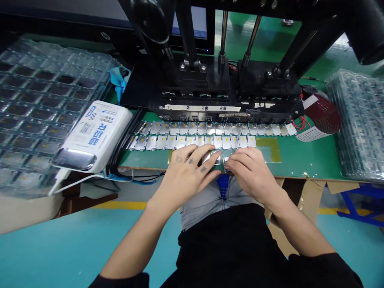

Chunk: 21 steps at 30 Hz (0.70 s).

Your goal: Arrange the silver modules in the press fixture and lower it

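Left hand (187,173) spreads loosely over small boards (217,160); right hand (254,171) bunches there, grip unclear. Best keep edges square with the rows (181,142) at 12 o'clock.

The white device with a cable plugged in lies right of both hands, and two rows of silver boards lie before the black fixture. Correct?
The side is wrong: in the head view, the white device, cable plugged in, lies left of both the left hand and right hand. Two rows of silver boards do lie before the black fixture.
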Available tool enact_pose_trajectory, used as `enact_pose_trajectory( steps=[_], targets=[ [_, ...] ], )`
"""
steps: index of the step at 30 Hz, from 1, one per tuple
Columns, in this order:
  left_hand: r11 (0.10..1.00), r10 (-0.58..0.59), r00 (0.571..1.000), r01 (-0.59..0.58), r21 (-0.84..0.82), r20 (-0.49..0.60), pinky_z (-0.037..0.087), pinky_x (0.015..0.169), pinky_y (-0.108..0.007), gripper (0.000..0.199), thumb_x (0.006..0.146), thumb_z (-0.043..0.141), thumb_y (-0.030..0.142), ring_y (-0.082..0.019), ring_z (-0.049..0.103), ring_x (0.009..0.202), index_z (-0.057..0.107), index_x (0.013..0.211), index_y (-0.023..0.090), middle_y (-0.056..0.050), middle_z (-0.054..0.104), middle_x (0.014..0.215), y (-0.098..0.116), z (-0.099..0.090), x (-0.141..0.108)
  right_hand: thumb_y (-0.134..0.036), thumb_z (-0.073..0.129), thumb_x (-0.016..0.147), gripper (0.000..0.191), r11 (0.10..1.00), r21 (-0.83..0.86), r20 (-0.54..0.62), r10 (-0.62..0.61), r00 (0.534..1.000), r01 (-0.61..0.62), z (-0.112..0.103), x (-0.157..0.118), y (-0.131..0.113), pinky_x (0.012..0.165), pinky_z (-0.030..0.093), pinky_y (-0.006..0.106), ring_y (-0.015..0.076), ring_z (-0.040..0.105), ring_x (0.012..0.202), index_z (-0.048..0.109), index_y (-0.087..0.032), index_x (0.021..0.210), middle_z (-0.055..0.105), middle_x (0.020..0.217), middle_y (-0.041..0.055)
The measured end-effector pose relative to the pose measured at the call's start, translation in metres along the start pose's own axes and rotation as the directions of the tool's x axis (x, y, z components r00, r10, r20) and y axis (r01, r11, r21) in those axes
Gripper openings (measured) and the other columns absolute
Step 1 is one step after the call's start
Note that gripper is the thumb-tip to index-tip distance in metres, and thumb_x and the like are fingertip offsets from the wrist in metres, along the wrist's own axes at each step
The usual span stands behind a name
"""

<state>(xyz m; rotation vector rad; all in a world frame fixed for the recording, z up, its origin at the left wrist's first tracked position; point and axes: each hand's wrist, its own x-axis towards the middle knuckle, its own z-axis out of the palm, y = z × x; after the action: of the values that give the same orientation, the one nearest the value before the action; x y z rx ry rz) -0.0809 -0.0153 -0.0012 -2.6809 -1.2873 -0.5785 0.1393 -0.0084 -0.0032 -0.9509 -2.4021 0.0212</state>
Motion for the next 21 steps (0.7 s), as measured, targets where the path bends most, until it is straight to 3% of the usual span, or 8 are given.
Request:
enact_pose_trajectory(
  steps=[4, 7, 13, 17, 21],
  targets=[
    [0.998, 0.068, 0.998, -0.068, 0.005, -0.012, 0.043, 0.084, -0.044, 0.038, 0.093, 0.064, 0.037, -0.028, 0.055, 0.103, 0.057, 0.128, 0.022, -0.010, 0.067, 0.124, -0.003, 0.000, -0.001, -0.029, 0.059, 0.095, 0.018, 1.000, 0.000, 0.053, -0.030, 0.998, 0.030, -0.006, 0.002, 0.001, 0.092, 0.045, 0.041, 0.0235, 0.054, 0.109, 0.066, -0.016, 0.106, 0.069, 0.109, 0.0091],
    [0.994, 0.110, 0.994, -0.111, -0.026, -0.024, 0.043, 0.083, -0.042, 0.034, 0.093, 0.065, 0.032, -0.027, 0.057, 0.102, 0.060, 0.125, 0.022, -0.008, 0.070, 0.119, -0.005, 0.000, -0.003, -0.026, 0.057, 0.096, 0.019, 0.998, 0.015, 0.110, -0.055, 0.992, 0.054, -0.009, 0.001, 0.002, 0.093, 0.045, 0.040, 0.0227, 0.055, 0.109, 0.066, -0.017, 0.110, 0.069, 0.112, 0.0079],
    [0.990, 0.090, 0.993, -0.098, -0.098, -0.081, 0.044, 0.085, -0.042, 0.029, 0.092, 0.066, 0.027, -0.025, 0.059, 0.103, 0.062, 0.121, 0.026, -0.002, 0.073, 0.116, -0.007, 0.005, -0.004, -0.018, 0.060, 0.094, 0.012, 0.996, 0.038, 0.019, -0.078, 0.997, 0.077, -0.006, -0.001, 0.003, 0.089, 0.045, 0.036, 0.0194, 0.058, 0.105, 0.067, -0.019, 0.103, 0.071, 0.103, 0.0050],
    [0.987, 0.053, 0.992, -0.069, -0.143, -0.118, 0.043, 0.087, -0.042, 0.027, 0.094, 0.063, 0.025, -0.024, 0.058, 0.102, 0.062, 0.120, 0.027, -0.001, 0.074, 0.115, -0.006, 0.006, -0.001, -0.019, 0.058, 0.096, 0.009, 0.997, 0.078, -0.092, 0.023, 0.995, -0.015, -0.006, 0.005, -0.002, 0.089, 0.045, 0.035, 0.0181, 0.059, 0.100, 0.067, -0.020, 0.098, 0.071, 0.095, 0.0033],
    [0.977, -0.063, 0.984, 0.027, -0.210, -0.169, 0.042, 0.090, -0.042, 0.012, 0.098, 0.056, 0.026, -0.024, 0.057, 0.101, 0.066, 0.105, 0.024, -0.002, 0.074, 0.103, -0.003, 0.003, 0.008, -0.024, 0.052, 0.099, 0.017, 0.976, 0.114, -0.086, 0.195, 0.977, -0.185, -0.009, 0.017, -0.003, 0.081, 0.045, 0.033, 0.0181, 0.057, 0.091, 0.069, -0.019, 0.097, 0.067, 0.090, 0.0049]
  ],
)
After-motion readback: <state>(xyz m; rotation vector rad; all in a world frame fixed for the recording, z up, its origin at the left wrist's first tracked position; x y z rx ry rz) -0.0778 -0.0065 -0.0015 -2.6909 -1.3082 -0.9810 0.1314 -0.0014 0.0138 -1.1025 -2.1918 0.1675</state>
